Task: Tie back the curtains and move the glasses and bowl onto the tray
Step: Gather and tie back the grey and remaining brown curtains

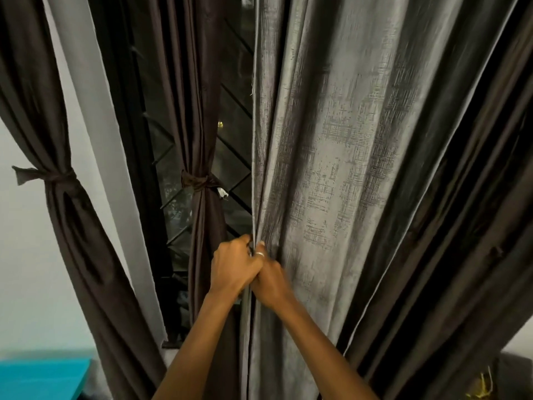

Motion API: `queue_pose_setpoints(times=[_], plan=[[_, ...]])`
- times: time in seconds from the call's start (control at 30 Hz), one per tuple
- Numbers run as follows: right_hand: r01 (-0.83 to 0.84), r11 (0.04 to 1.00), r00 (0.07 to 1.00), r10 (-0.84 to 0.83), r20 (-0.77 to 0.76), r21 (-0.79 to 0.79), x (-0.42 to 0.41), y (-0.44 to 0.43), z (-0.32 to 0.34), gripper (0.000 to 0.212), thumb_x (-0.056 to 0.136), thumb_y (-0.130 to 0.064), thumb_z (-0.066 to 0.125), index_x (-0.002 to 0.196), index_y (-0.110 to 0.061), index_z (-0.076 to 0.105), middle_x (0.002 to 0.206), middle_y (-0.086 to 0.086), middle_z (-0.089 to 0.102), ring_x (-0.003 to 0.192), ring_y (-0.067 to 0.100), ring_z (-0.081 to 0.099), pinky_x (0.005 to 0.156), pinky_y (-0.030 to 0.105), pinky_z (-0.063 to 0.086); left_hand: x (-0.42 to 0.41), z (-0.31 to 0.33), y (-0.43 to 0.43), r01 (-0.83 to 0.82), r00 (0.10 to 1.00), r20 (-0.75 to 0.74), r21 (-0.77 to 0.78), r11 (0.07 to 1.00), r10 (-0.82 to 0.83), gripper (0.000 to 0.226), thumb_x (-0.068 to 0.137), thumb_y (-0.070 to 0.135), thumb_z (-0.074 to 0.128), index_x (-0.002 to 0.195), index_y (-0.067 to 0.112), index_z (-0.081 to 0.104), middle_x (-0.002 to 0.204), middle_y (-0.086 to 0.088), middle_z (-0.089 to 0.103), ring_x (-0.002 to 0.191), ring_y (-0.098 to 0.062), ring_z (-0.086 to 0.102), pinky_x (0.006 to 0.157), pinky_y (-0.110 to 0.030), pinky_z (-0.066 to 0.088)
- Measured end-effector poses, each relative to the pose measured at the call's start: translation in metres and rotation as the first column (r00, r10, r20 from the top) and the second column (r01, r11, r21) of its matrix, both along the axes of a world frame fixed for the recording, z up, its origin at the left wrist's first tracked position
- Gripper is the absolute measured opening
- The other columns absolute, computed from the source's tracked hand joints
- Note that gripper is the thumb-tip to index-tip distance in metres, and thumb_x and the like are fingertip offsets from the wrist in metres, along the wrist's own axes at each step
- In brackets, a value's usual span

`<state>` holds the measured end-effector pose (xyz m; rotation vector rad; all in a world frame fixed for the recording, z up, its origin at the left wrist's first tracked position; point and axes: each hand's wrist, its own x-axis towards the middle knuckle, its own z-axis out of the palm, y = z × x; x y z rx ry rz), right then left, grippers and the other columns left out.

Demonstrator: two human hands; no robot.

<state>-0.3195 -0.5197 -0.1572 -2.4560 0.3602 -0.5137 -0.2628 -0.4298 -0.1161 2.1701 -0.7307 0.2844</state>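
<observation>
A wide grey textured curtain hangs loose in front of me, filling the middle and right. My left hand and my right hand grip its left hem together at waist height, fingers curled round the gathered edge. A ring shows on a right finger. A dark brown curtain left of the hem is tied back with a band. Another dark brown curtain at the far left is tied with a knotted band. No glasses, bowl or tray are in view.
A dark window with a diamond metal grille shows between the curtains. A white wall column stands left of it. A teal surface lies at the bottom left. More dark brown curtain folds hang at the right.
</observation>
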Motion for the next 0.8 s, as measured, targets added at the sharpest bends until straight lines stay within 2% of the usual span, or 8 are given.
queue_pose_setpoints(times=[0.2, 0.27, 0.33, 0.4, 0.47, 0.57, 0.67, 0.8], plan=[[-0.160, 0.980, 0.974, 0.176, -0.146, 0.117, -0.018, -0.023, 0.044, 0.039, 0.088, -0.001, 0.059, 0.123, -0.017, 0.055, 0.094, -0.013, 0.065, 0.088, 0.003, 0.066, 0.070, 0.016, 0.052, -0.002, 0.006, -0.001, -0.082, 0.995, 0.058, 0.088, 0.993, 0.077, 0.038, 0.090, 0.029, 0.057, 0.056, 0.020, 0.044, 0.062, -0.006, 0.059, 0.061, -0.032, 0.060, 0.054, -0.032, 0.037], [-0.090, 0.994, 0.993, 0.094, -0.076, 0.056, -0.027, -0.030, 0.076, 0.023, 0.090, -0.002, 0.061, 0.112, -0.010, 0.064, 0.103, 0.004, 0.072, 0.098, 0.021, 0.070, 0.085, 0.038, 0.059, 0.000, 0.007, 0.000, -0.099, 0.992, 0.085, 0.121, 0.988, 0.089, 0.046, 0.093, 0.027, 0.057, 0.053, 0.018, 0.037, 0.058, -0.006, 0.051, 0.059, -0.035, 0.058, 0.054, -0.032, 0.034], [0.083, 0.996, 0.983, -0.080, 0.163, -0.015, -0.035, -0.033, 0.121, 0.022, 0.094, -0.009, 0.065, 0.116, -0.012, 0.068, 0.107, 0.007, 0.075, 0.098, 0.022, 0.072, 0.087, 0.040, 0.061, 0.003, 0.009, 0.000, -0.084, 0.993, 0.097, 0.136, 0.987, 0.071, 0.051, 0.094, 0.026, 0.057, 0.050, 0.018, 0.033, 0.054, -0.001, 0.044, 0.052, -0.030, 0.051, 0.052, -0.032, 0.035], [0.269, 0.963, 0.826, -0.210, 0.523, -0.037, -0.047, -0.033, 0.172, 0.027, 0.094, -0.016, 0.069, 0.121, -0.013, 0.069, 0.103, 0.001, 0.076, 0.088, 0.014, 0.074, 0.080, 0.030, 0.062, 0.003, 0.009, -0.001, -0.065, 0.994, 0.096, 0.129, 0.990, 0.053, 0.053, 0.095, 0.025, 0.057, 0.049, 0.018, 0.032, 0.052, 0.001, 0.042, 0.049, -0.026, 0.047, 0.050, -0.031, 0.035], [0.428, 0.903, 0.552, -0.236, 0.800, -0.029, -0.056, -0.036, 0.217, 0.021, 0.092, -0.016, 0.070, 0.114, -0.013, 0.072, 0.097, -0.004, 0.074, 0.083, 0.010, 0.070, 0.075, 0.024, 0.058, 0.003, 0.009, -0.001, -0.054, 0.996, 0.081, 0.115, 0.992, 0.044, 0.052, 0.095, 0.025, 0.058, 0.050, 0.019, 0.032, 0.053, 0.001, 0.043, 0.051, -0.026, 0.049, 0.051, -0.031, 0.036], [0.662, 0.749, 0.285, -0.303, 0.909, 0.042, -0.057, -0.048, 0.250, 0.034, 0.085, -0.023, 0.074, 0.117, -0.014, 0.066, 0.116, 0.002, 0.064, 0.104, 0.017, 0.060, 0.087, 0.024, 0.047, 0.001, 0.009, -0.002, -0.051, 0.997, 0.065, 0.104, 0.993, 0.044, 0.051, 0.095, 0.026, 0.056, 0.050, 0.019, 0.033, 0.056, 0.000, 0.045, 0.054, -0.028, 0.051, 0.053, -0.032, 0.037], [0.684, 0.719, 0.335, -0.455, 0.825, 0.118, -0.054, -0.065, 0.243, 0.055, 0.082, -0.022, 0.078, 0.130, -0.011, 0.054, 0.132, 0.008, 0.051, 0.120, 0.023, 0.052, 0.100, 0.036, 0.047, -0.001, 0.009, -0.002, -0.038, 0.998, 0.062, 0.100, 0.994, 0.032, 0.051, 0.095, 0.026, 0.056, 0.050, 0.020, 0.033, 0.054, 0.002, 0.045, 0.052, -0.026, 0.051, 0.052, -0.031, 0.037], [0.567, 0.801, 0.443, -0.494, 0.749, 0.193, -0.047, -0.076, 0.205, 0.053, 0.087, -0.008, 0.075, 0.133, -0.004, 0.048, 0.130, 0.011, 0.057, 0.114, 0.024, 0.059, 0.091, 0.022, 0.045, -0.002, 0.010, -0.003, -0.038, 0.998, 0.054, 0.103, 0.994, 0.032, 0.050, 0.095, 0.026, 0.056, 0.051, 0.019, 0.034, 0.055, 0.002, 0.045, 0.053, -0.026, 0.051, 0.053, -0.031, 0.036]])
